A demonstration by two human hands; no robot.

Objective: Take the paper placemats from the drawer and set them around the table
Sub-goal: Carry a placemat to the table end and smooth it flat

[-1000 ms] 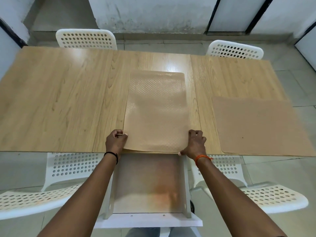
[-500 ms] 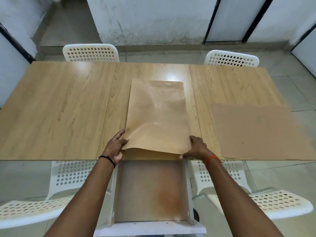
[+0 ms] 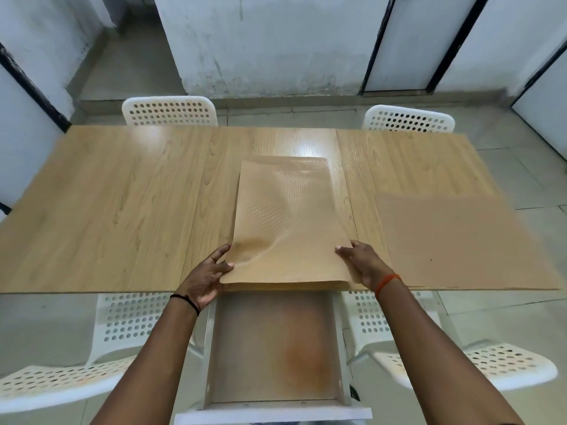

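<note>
Hands [image 3: 206, 279] lifting embossed paper placemat [image 3: 288, 222], wood-grain table [image 3: 107, 210]

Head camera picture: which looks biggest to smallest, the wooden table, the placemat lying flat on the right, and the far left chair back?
1. Wooden table, by far the largest.
2. Flat placemat on the right.
3. Far left chair back, smallest, though being farthest away shrinks it.

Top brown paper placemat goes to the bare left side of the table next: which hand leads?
Left, probably. The left hand already grips the top brown paper placemat at its lifted left corner, nearest the bare wooden table; the right hand holds the far edge.
</note>
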